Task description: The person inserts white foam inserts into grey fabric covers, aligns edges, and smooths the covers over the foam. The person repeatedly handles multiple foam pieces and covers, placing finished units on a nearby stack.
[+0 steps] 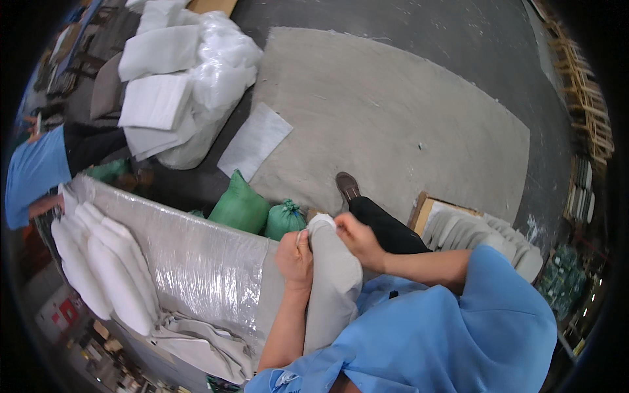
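Note:
A long light-grey fabric cover [331,288] stretches from my body toward its far end, where white padding [321,223] shows at the opening. My left hand [295,261] is closed at the left edge of this cover, thumb uppermost. On the other side, my right hand [360,242] has its fingers bent and pinched at the rim beside the white padding. The fingertips of both hands are partly hidden. Just left of the cover stands a plastic-wrapped grey table [196,242], and two green sacks [241,206] sit beyond its edge.
White cushion pads [105,262] and folded grey covers [203,344] lie on the wrapped table. Another person [39,170] in blue stands at its far left end. White foam sheets [157,98] are piled beyond. A box of grey cushions [481,236] stands at right; cardboard [393,118] covers floor ahead.

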